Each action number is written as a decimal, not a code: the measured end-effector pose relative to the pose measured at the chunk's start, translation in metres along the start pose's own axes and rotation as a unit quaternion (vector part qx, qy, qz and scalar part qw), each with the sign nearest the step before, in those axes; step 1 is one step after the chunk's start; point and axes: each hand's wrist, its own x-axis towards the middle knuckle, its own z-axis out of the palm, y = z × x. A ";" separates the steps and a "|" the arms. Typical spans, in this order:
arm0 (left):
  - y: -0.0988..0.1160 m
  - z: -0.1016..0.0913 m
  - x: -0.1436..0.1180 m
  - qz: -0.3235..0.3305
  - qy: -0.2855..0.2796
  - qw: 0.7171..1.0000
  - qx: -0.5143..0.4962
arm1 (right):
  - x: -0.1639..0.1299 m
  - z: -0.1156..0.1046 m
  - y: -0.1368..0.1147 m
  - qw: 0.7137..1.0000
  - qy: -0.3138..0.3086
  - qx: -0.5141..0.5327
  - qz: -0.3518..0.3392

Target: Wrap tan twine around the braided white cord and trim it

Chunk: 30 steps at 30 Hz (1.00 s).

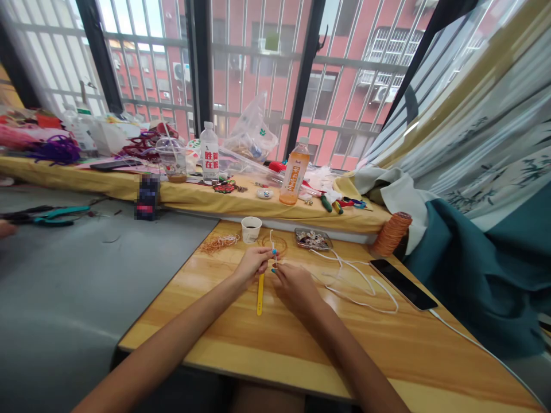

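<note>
Over the wooden table my left hand [253, 263] is closed in a pinch on a thin white cord [272, 238], whose end sticks up above the fingertips. My right hand [298, 285] is closed just beside it, pinching the same piece lower down; the small part between the fingertips is too fine to make out. Below the hands lies a flat yellow strip [260, 297], its upper end close to my left fingers. A loop of brown thread [282, 244] rests on the table behind the fingertips. Long loose white cord [365, 304] winds across the table to the right.
A paper cup [251, 230] stands behind my left hand, near a tangle of orange thread [218, 245]. A clear tray of beads [313, 238], a thread spool [394, 232] and a phone [403, 284] are to the right. Pliers [60, 215] lie far left, near another person's hand [6, 229].
</note>
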 end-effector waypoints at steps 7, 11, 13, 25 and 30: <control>-0.003 -0.006 0.002 -0.067 -0.023 0.997 0.006 | 0.001 0.001 0.007 0.995 0.013 -0.068 -0.076; -0.002 -0.007 0.001 -0.081 -0.046 0.996 0.006 | 0.003 -0.002 0.015 0.993 0.028 -0.062 -0.097; -0.001 -0.006 0.000 -0.073 -0.056 0.996 0.006 | 0.003 -0.004 0.018 0.994 0.038 -0.056 -0.088; -0.001 -0.006 -0.004 -0.136 -0.075 0.982 0.109 | 0.002 -0.002 0.019 0.994 -0.008 -0.087 -0.065; -0.001 -0.002 -0.001 -0.053 -0.047 0.983 0.170 | 0.002 -0.003 0.021 0.994 -0.007 -0.111 -0.023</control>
